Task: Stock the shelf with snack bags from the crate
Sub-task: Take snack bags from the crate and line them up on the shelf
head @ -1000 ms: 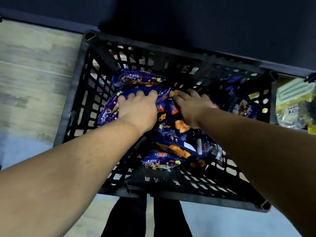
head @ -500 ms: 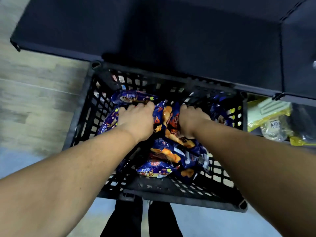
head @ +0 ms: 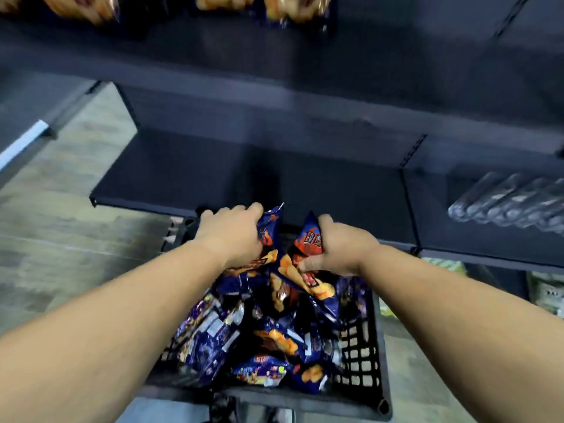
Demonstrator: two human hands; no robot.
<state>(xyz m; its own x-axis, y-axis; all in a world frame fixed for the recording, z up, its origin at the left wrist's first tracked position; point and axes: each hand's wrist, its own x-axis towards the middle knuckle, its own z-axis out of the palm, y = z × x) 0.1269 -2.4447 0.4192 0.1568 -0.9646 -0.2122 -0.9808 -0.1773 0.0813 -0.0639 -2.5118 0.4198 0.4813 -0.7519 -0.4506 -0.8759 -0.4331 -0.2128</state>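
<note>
A black lattice crate point(head: 370, 355) stands on the floor below me, holding several blue and orange snack bags point(head: 274, 340). My left hand point(head: 235, 236) grips the top of one blue bag point(head: 270, 227) lifted above the crate. My right hand point(head: 338, 248) grips another blue and orange bag point(head: 309, 239) beside it, with more bags point(head: 305, 285) hanging below both hands. A dark shelf point(head: 320, 190) lies just beyond the hands.
Higher dark shelves point(head: 274, 96) rise above; snack bags point(head: 293, 7) sit on the top one, blurred. Clear bottles point(head: 506, 203) lie on the right-hand shelf. Yellow packs point(head: 546, 291) sit low at the right. Wood-look floor point(head: 61, 209) spreads to the left.
Both hands closed on bags in the crate and have lifted them upward. The view tilted up, bringing the shelves into sight.
</note>
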